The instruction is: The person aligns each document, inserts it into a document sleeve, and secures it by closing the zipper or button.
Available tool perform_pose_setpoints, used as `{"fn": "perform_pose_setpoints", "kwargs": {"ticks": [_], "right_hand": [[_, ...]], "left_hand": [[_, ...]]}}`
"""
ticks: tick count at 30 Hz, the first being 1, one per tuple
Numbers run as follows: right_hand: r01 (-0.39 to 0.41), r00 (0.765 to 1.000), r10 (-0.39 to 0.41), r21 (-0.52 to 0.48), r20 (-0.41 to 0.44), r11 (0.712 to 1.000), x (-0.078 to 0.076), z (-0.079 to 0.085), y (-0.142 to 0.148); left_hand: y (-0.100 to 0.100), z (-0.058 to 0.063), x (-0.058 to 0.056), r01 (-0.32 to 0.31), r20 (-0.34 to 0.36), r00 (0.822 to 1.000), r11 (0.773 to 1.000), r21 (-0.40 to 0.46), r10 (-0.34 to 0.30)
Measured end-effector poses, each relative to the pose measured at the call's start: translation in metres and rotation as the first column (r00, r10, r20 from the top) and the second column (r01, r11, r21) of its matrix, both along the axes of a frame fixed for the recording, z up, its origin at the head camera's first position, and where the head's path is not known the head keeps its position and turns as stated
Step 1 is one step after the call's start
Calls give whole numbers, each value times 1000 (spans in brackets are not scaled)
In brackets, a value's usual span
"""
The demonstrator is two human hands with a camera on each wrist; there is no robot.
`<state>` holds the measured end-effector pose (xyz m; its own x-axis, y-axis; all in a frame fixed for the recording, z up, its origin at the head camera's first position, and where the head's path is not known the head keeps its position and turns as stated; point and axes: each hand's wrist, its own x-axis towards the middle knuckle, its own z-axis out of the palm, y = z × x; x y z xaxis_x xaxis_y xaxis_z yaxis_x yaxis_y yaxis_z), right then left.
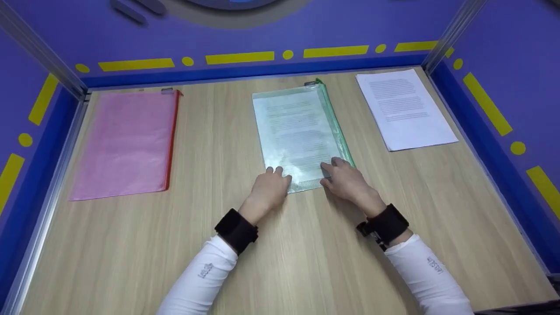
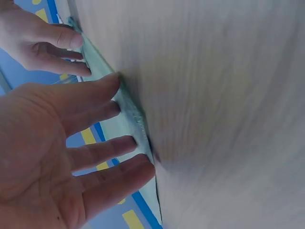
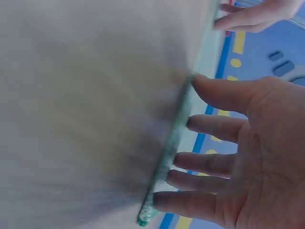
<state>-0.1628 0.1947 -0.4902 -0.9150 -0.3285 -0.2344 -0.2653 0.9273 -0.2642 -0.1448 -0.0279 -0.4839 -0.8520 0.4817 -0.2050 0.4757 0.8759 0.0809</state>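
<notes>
A clear green zip document pouch (image 1: 297, 131) lies flat on the wooden table with printed sheets showing through it. Its green zipper edge (image 1: 337, 122) runs down the right side, with the slider at the top. At the pouch's near left corner rests my left hand (image 1: 270, 189), fingers spread and fairly straight, as the left wrist view also shows. My right hand (image 1: 348, 180) touches the near right corner, its extended fingertips (image 3: 183, 160) right at the pouch's edge. Neither hand curls round anything.
On the left of the table (image 1: 197, 262) lies a pink zip pouch (image 1: 124, 144) with a red zipper edge. Printed white paper (image 1: 404, 109) lies at the back right. Blue-purple panels (image 1: 245, 39) with yellow marks wall in the back and sides.
</notes>
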Motion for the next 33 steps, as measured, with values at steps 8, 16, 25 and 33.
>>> {"fn": "perform_pose_setpoints", "kwargs": {"ticks": [8,16,25,33], "right_hand": [[41,999,-41,21,-26,999,-11,-4,13],[78,997,-78,43,-5,996,-24,-4,35],[111,994,-110,23,-3,994,-40,-6,48],[125,992,-125,7,-3,992,-44,-10,56]], "left_hand": [[10,-8,-18,-7,-28,1000,999,45,8],[34,-9,-29,0,-47,999,999,48,2],[47,-11,-39,-26,-79,996,997,70,31],[55,-12,-45,-50,-51,997,996,78,54]]}}
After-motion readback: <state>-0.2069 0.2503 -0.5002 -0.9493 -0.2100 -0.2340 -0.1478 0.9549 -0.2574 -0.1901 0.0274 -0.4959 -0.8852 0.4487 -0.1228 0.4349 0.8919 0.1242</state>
